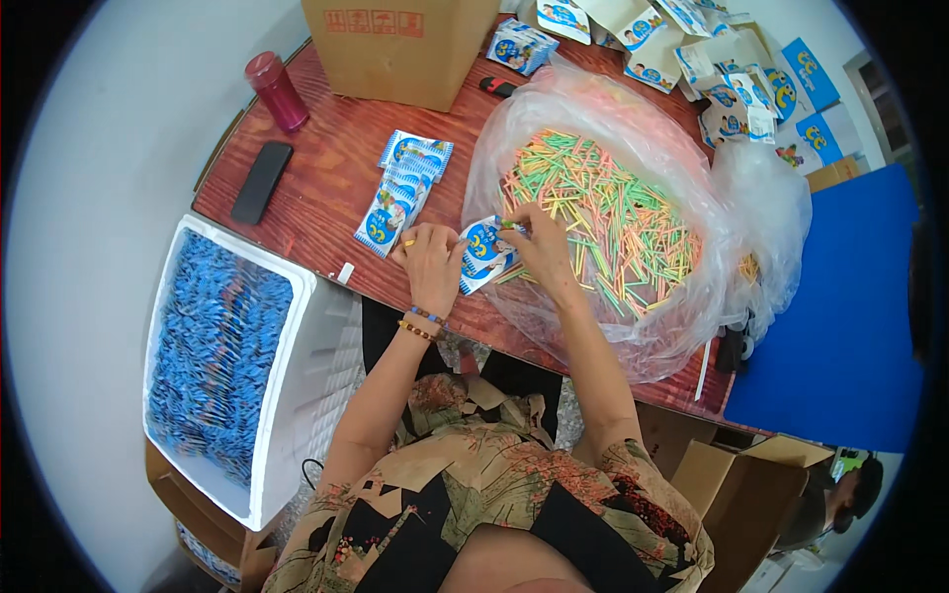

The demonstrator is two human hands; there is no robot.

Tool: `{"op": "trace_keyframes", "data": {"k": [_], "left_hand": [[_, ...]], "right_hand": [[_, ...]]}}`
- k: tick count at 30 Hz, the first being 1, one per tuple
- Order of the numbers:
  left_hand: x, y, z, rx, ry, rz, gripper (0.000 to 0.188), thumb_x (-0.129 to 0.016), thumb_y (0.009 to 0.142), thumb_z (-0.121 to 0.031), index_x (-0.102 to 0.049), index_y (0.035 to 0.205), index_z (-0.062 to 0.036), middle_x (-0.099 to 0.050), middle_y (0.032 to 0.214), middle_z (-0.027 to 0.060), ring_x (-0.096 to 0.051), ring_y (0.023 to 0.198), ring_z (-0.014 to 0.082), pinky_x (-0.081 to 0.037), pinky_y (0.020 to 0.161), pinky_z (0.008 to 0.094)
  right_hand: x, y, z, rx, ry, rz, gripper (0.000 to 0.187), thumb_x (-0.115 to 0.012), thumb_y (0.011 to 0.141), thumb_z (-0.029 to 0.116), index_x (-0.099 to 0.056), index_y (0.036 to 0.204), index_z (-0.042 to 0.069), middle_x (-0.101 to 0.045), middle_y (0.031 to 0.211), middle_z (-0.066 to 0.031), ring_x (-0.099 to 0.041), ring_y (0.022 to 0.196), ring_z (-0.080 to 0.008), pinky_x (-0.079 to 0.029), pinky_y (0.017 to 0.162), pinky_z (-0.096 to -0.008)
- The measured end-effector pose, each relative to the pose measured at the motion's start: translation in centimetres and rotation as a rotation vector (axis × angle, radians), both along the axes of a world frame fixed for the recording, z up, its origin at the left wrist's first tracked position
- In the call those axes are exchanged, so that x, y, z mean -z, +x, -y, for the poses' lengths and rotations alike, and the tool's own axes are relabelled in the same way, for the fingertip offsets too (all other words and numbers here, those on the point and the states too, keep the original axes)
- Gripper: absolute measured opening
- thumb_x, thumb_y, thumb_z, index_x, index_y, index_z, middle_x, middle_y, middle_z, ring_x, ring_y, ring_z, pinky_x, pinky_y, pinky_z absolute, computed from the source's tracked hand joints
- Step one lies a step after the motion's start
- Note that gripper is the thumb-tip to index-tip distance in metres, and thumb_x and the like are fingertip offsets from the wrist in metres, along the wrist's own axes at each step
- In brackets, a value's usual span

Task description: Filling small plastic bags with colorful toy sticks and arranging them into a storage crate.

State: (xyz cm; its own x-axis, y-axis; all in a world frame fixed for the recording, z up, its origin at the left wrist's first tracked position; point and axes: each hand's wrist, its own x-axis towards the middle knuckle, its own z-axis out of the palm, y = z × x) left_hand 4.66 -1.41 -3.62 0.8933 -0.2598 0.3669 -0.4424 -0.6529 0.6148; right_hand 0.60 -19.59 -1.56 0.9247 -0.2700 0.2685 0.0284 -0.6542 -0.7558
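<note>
Now | left hand (432,265) grip clamped on one blue packet (481,253) | right hand (539,245) grip pinching one stick (506,224)

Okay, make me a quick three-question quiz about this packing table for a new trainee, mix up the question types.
1. True or false: the left hand holds the blue-and-white packet.
2. Where do the coloured sticks lie? A) in the white foam box B) in the clear plastic bag C) in the cardboard box
3. Fill in: beside the dark red bottle on the wooden table lies a black ____.

Key: 1 true; 2 B; 3 phone. The right hand pinches sticks at the packet's mouth.
</note>
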Motion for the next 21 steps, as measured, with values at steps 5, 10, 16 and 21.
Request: {"op": "trace_keyframes", "data": {"k": [5,10,16,21], "left_hand": [[-0.7,0.1,-0.1,0.182,-0.531,-0.293,0.01,-0.068,0.083,-0.01,-0.062,0.09,-0.0068,-0.058,0.09,0.0034,-0.055,0.085,0.0175,-0.044,0.077,0.034],[-3.2,-1.4,0.9,0.278,-0.903,-0.642,0.013,-0.066,0.088,-0.008,-0.063,0.097,-0.0002,-0.064,0.095,0.0019,-0.059,0.08,0.0055,-0.049,0.067,0.021],[-3.4,-2.9,1.0,0.251,-0.984,-0.763,0.013,-0.067,0.088,-0.008,-0.068,0.097,0.0012,-0.068,0.087,0.0021,-0.062,0.073,0.004,-0.05,0.063,0.0181],[-2.7,-3.7,0.5,0.178,-1.05,-0.78,0.011,-0.067,0.088,-0.007,-0.069,0.094,0.0019,-0.069,0.087,0.0024,-0.062,0.074,0.0043,-0.05,0.064,0.0197]], "right_hand": [[-1.8,-1.0,0.9,-0.153,0.691,-0.066,0.035,-0.068,0.081,0.002,-0.054,0.113,0.004,-0.057,0.084,-0.0008,-0.054,0.077,-0.0077,-0.045,0.067,-0.0234],[-1.7,-2.7,0.4,-0.181,0.785,-0.087,0.013,-0.066,0.084,0.003,-0.064,0.097,0.002,-0.06,0.077,0.0014,-0.054,0.069,-0.0055,-0.045,0.063,-0.0222],[-3.2,-4.6,-0.7,-0.052,0.746,-0.1,0.008,-0.068,0.086,0.008,-0.065,0.085,0.001,-0.065,0.08,0.0,-0.056,0.07,-0.0036,-0.044,0.061,-0.0202],[-3.5,-5.2,-1.5,-0.1,0.743,-0.003,0.01,-0.067,0.085,0.008,-0.067,0.082,-0.001,-0.06,0.072,0.0036,-0.049,0.067,-0.0022,-0.039,0.059,-0.0205]]}}
